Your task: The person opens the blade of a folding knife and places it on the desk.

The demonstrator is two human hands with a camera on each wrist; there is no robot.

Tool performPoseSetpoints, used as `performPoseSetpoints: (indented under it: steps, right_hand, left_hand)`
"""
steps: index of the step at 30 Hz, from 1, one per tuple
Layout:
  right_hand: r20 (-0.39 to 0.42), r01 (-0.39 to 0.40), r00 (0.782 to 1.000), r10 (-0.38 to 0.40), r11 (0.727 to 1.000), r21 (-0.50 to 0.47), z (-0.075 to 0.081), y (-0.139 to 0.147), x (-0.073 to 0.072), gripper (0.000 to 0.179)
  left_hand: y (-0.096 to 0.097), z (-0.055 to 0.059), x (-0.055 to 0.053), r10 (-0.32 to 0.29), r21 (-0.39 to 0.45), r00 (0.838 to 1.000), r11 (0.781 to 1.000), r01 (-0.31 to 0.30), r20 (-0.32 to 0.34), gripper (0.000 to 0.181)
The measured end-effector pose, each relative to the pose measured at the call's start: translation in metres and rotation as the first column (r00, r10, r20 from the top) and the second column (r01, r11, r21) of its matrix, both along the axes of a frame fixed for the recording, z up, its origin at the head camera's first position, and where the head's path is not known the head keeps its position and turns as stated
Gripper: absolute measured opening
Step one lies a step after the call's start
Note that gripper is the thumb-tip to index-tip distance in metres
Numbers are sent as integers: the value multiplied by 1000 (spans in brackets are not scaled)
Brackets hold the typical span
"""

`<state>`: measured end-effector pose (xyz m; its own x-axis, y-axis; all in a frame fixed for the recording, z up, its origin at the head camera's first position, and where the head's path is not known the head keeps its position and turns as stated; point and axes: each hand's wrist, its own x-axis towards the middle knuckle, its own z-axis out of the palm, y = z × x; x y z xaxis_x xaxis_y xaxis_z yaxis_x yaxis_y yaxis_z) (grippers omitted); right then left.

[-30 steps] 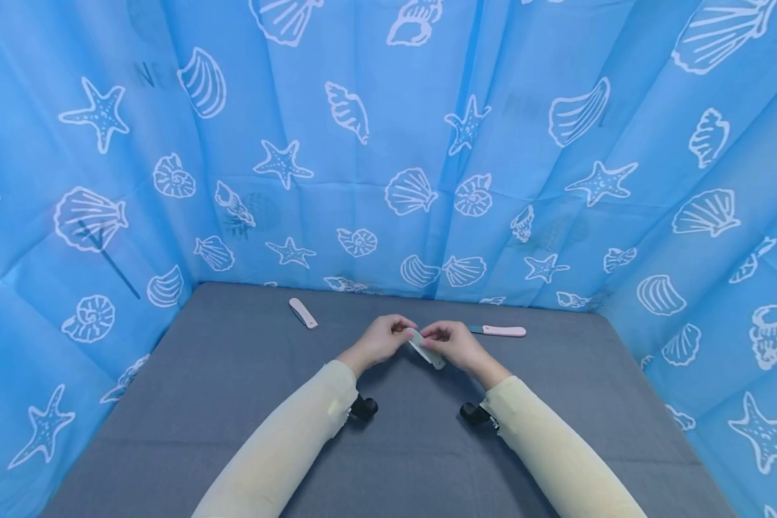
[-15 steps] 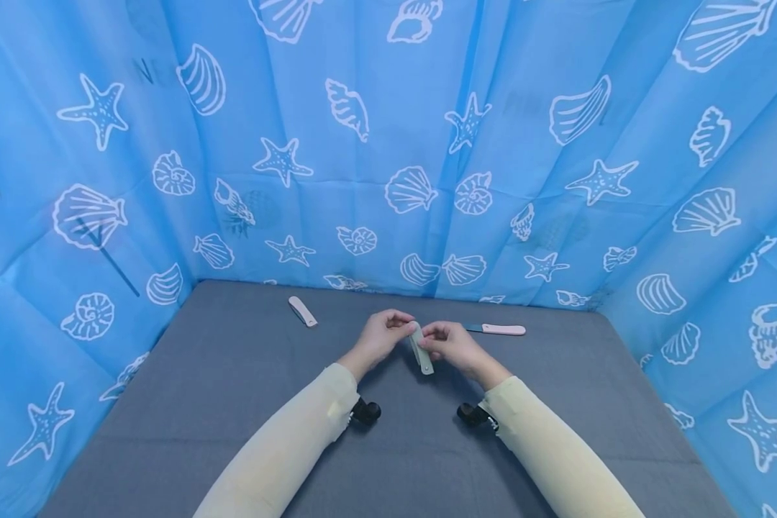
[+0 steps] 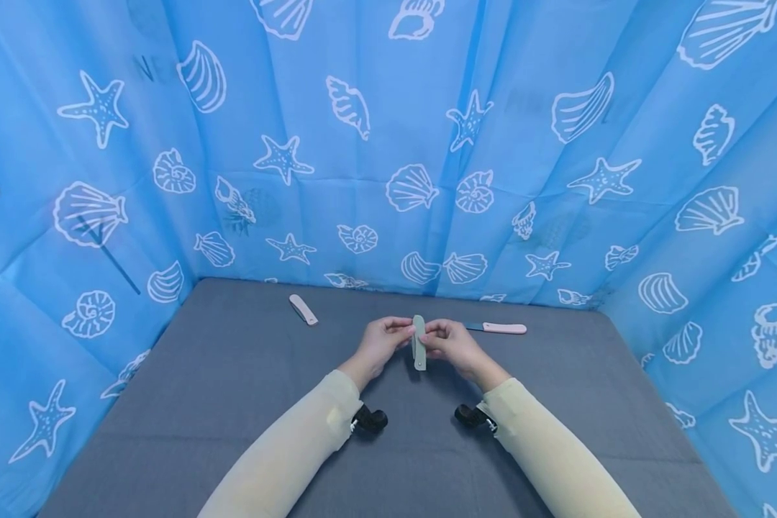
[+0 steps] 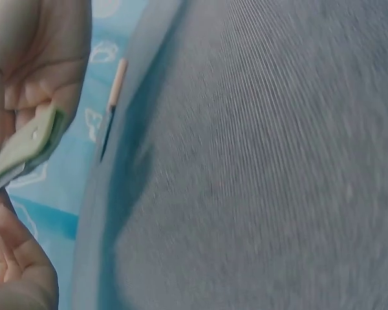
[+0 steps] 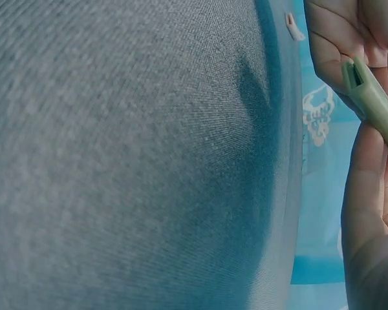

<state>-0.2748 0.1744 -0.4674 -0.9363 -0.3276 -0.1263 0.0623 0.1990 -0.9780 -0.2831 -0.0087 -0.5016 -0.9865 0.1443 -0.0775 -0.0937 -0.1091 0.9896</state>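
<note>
Head view: my left hand (image 3: 377,345) and right hand (image 3: 456,347) both pinched the green knife (image 3: 419,349), below centre. A pink knife (image 3: 505,329) right of centre had its blade out; the other pink knife (image 3: 303,310), left of centre, looked folded.

Left wrist: green knife far left, mostly folded, I'd guess.

Right wrist: far right, no blade poking out, so one unfolded, two not.

Two-handed pinch, both hands held close together out front.
Left arm (image 3: 291,450) and right arm (image 3: 550,450) reach forward and slant inward, making a wedge, each covered in pale yellow cloth almost to the wrist. Left grip (image 3: 377,347): fingers (image 3: 395,321) bent, left thumb (image 3: 402,333) tip set against them in a pinch. Right grip (image 3: 460,348) near-mirrors it, right thumb (image 3: 434,342) likewise pinching. Palms face inward; thumbs lie on the body side; hands roughly level, just apart.
</note>
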Motion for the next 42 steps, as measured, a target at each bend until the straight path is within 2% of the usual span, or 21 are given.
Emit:
performPoseSetpoints:
  steps: [4,9,12,16,21,25,27,31,33,36,39,42]
  right_hand:
    - [3,3,1000,-3,1000,-10,1,-1,0,30]
    - [-4,-2,1000,2,1000,-24,-1,-1,-1,30]
    - [-1,0,1000,0,1000,-27,-2,0,-1,29]
    - [-1,-9,1000,9,999,-36,-1,-1,0,28]
    - [4,-33,999,33,999,-35,-2,-3,0,29]
    - [14,-20,1000,21,999,-38,-5,-4,1,29]
    - [8,-15,1000,16,999,-40,-6,-4,2,29]
    - [4,26,1000,-26,998,-64,-7,-5,3,27]
    - [3,69,998,-69,994,-88,-7,-3,2,26]
    - [-13,109,994,-111,988,-106,-6,2,1,25]
    - [-34,94,995,-97,992,-87,-3,5,2,25]
    - [-40,48,998,-51,996,-72,-1,6,5,27]
  left_hand:
    - [2,2,2,32,15,999,999,-32,35,25]
    - [3,0,3,22,-10,998,1000,-22,55,23]
    - [1,-1,2,-18,-26,999,999,19,52,21]
    - [-5,1,2,-105,-77,994,992,105,6,19]
    - [-12,4,3,-193,-194,980,964,181,-47,14]
    - [-13,6,4,-227,-267,973,941,209,-35,14]
    - [-12,6,5,-222,-284,975,936,209,-17,15]
    - [-11,5,6,-162,-283,987,946,156,0,14]
    - [-11,6,7,-121,-279,993,954,112,-14,16]
    - [-11,7,8,-106,-298,993,951,86,-52,21]
    - [-11,9,9,-122,-304,990,948,95,-72,25]
    - [-10,11,9,-131,-257,990,960,111,-62,27]
